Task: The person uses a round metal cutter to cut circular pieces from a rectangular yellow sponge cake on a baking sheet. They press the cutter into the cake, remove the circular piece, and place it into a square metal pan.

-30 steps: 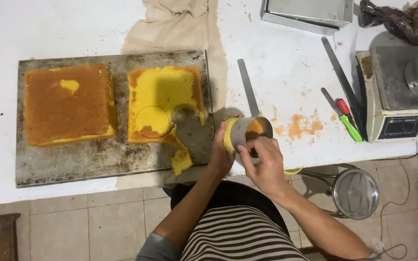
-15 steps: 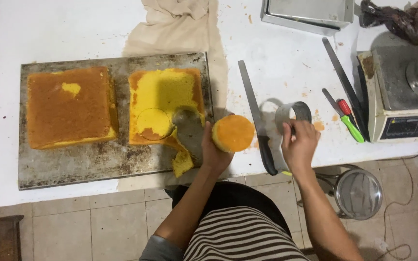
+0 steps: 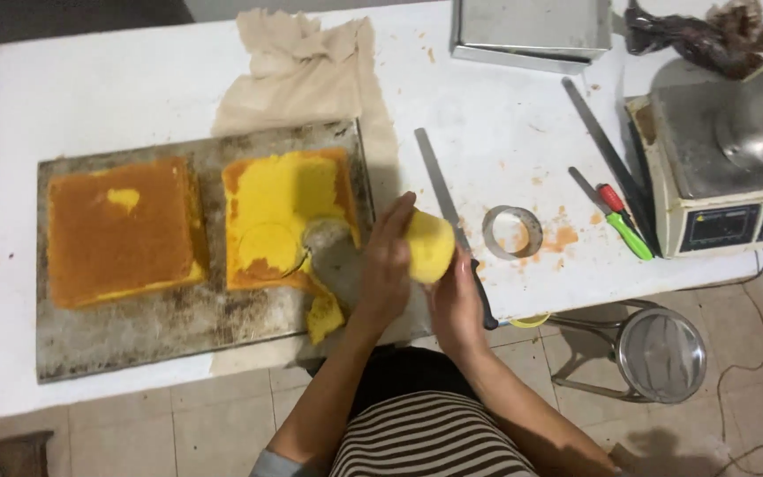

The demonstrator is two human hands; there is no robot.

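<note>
— Looking across the white table (image 3: 117,79), what's lying around the person?

— A beige cloth (image 3: 311,71) at twelve o'clock from the hands, part of it under the metal baking sheet (image 3: 134,340). On the sheet sit a whole brown-topped sponge (image 3: 121,230) and a yellow sponge (image 3: 289,216) with a round hole cut from its near corner. A long knife (image 3: 448,216) lies just behind the hands; the metal ring cutter (image 3: 512,232) rests at three o'clock, among orange crumbs. Farther right are a green-and-red handled tool (image 3: 618,221) and a weighing scale (image 3: 717,177).

— And the hands?

— The left hand (image 3: 388,265) and right hand (image 3: 454,305) are both curled around a round yellow cake piece (image 3: 429,246), held up over the table's near edge, fingers closed on its sides.

— Any labels?

— Only the scale's front panel, dark display with blue buttons, at three o'clock.
</note>
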